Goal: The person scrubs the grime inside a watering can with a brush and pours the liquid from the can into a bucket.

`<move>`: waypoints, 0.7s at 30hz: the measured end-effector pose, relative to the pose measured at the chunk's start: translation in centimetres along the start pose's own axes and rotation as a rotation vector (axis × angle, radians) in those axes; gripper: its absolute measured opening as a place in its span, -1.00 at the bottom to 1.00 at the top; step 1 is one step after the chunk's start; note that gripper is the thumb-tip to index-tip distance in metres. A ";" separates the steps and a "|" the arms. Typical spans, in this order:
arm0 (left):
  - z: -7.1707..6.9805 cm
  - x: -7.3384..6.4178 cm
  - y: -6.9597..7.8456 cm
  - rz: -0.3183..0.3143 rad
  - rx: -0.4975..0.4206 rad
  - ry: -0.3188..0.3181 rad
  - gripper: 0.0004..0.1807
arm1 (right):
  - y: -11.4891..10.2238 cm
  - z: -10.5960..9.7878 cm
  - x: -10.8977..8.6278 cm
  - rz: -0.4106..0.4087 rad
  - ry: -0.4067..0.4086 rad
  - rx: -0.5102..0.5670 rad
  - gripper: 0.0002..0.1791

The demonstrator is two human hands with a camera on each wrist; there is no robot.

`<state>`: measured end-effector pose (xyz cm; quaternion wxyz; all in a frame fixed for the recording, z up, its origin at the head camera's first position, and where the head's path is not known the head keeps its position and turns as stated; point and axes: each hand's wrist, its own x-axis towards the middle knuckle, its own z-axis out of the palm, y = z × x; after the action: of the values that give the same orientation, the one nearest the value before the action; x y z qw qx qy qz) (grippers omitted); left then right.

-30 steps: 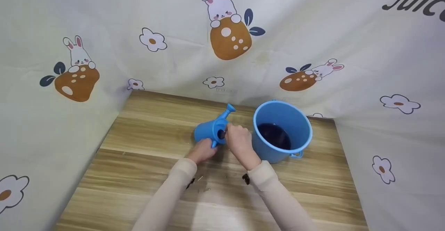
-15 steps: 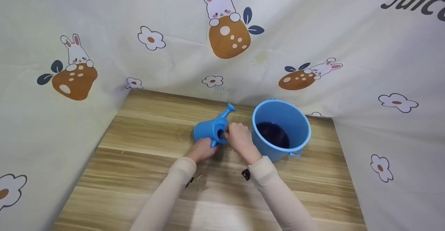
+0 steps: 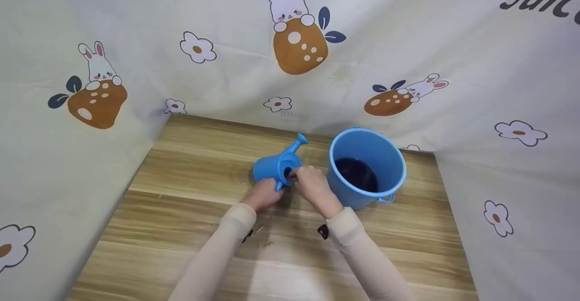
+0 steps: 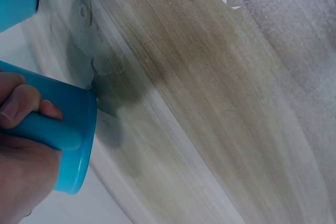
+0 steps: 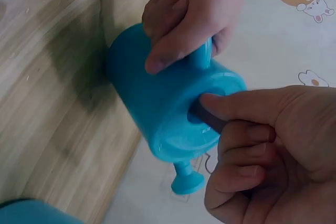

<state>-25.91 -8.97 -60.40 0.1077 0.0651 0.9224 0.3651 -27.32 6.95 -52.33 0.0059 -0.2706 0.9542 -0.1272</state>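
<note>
My left hand grips the handle of a blue watering can, with fingers curled round it in the left wrist view. The can is tilted, its top opening facing my right hand. Between thumb and fingers, that hand pinches a dark grey, narrow thing that reaches into the opening. Its inner end is hidden inside the can, so its kind cannot be told. Just right of my right hand stands a blue bucket with dark liquid low inside it.
The wood-patterned tabletop has wet spots and small bits near the forearms. A printed cloth rises along the back and both sides, close behind the bucket and spout.
My right hand has shifted slightly down, away from the spout, uncovering more of the can's rim. The left hand keeps its hold, and the bucket stays in place.
</note>
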 end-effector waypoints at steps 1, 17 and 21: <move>0.0 0.0 0.0 0.002 0.000 -0.001 -0.60 | 0.2 -0.1 -0.1 -0.014 0.002 -0.014 -0.76; 0.2 -0.2 0.0 0.028 0.066 -0.005 -0.57 | 1.0 -4.5 -0.6 -0.021 -0.108 0.097 -0.85; 0.1 -0.2 0.0 0.037 0.081 0.014 -0.56 | 1.2 -4.1 -0.3 -0.029 -0.110 0.116 -0.84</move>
<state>-25.69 -8.97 -60.42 0.0918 0.0841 0.9358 0.3298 -28.01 9.03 -48.63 0.0722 -0.2901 0.9395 -0.1673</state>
